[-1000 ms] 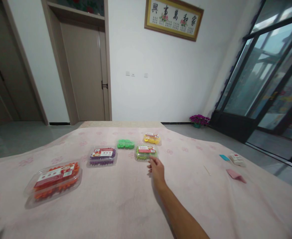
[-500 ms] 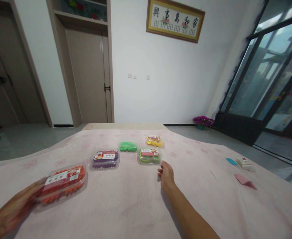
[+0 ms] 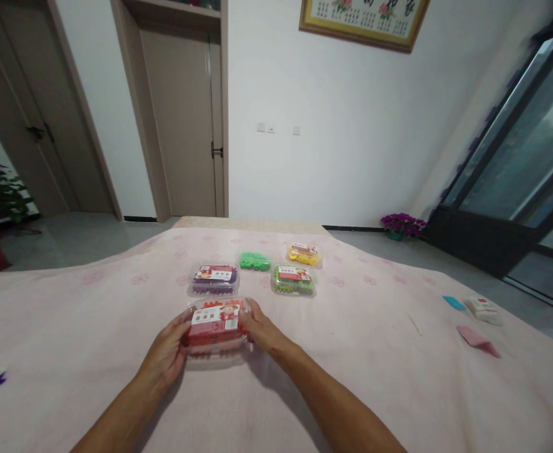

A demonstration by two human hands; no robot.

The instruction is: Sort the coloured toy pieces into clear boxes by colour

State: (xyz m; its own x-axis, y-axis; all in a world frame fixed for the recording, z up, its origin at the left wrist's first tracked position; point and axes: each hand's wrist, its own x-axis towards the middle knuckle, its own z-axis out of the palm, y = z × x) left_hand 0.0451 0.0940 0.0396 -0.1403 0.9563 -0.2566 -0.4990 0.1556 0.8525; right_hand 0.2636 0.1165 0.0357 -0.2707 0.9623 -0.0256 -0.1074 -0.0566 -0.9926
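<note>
Moved since the earlier frame: clear box of orange pieces (image 3: 217, 324), from toward the left edge of the surface (image 3: 375, 384) to nearer its middle, on the near side of the purple box (image 3: 214, 279). Grip: left hand (image 3: 165, 352) and right hand (image 3: 261, 328) closed round opposite ends. Step in hand, apparently: positioning. Next move seems to call for level, two-handed support.

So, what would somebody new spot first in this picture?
Probably the clear box of orange pieces, low near the middle, held between the left grip and right grip. Just beyond it on the pink cloth, the purple box, bright green box, lime green box and yellow box catch the eye. Far back on the right, purple flowers stand beside the glass door.
</note>
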